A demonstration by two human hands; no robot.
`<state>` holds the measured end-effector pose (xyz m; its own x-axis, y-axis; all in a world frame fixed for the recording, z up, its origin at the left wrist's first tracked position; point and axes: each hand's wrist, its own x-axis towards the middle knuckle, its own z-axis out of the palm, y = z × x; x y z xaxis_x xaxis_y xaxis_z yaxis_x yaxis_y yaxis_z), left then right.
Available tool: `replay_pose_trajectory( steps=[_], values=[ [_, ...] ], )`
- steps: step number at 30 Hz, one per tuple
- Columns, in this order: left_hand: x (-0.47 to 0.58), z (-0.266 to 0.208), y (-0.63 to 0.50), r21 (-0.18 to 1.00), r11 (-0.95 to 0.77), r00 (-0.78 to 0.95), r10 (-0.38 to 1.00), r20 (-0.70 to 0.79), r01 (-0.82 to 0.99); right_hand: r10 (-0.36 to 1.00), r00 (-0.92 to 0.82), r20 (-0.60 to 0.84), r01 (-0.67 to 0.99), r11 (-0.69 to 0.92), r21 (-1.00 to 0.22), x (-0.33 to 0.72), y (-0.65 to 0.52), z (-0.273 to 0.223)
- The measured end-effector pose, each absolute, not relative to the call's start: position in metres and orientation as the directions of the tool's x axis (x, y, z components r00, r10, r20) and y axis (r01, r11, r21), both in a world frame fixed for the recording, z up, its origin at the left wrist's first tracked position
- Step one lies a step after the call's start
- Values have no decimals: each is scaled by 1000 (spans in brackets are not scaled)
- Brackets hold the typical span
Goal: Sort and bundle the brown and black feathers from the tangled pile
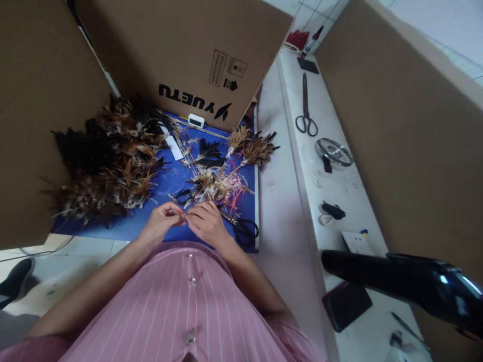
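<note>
At the near edge of the blue tabletop (181,183), my left hand (162,221) and my right hand (207,221) meet with fingers pinched together. A small reddish bit shows at the left fingertips, too small to name. What the right fingers hold is hidden. Just beyond them lies a heap of pale and brown loose feathers (211,185), with pink and red strips (237,188) on its right. Scissors with black handles (246,232) rest beside my right hand. Two bundles of brown feathers (258,150) lie farther back. A large pile of dark and brown feathers (121,171) covers the left side.
Cardboard panels (181,50) stand behind and at the left. A small white digital display (195,120) sits at the back. On the white ledge at right are long scissors (306,113), a metal ring-shaped item (335,152), a phone (347,305) and a glossy black object (407,281).
</note>
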<state>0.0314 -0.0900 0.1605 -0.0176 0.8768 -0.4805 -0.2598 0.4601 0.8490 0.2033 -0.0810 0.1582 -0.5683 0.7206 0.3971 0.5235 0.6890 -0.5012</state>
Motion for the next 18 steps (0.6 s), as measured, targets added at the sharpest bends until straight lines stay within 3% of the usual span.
replay_pose_trajectory(
  steps=[4,9,18],
  values=[
    [27,155,-90,916,380,-30,922,-387,-128,835,-413,364,454,535,-712,201,-77,153],
    [22,150,-92,965,249,-40,968,-246,87,937,-344,55,396,198,-897,195,-74,152],
    [18,145,-100,975,86,-155,986,-54,205,935,-287,-209,241,-141,-960,180,-69,146]
  ],
)
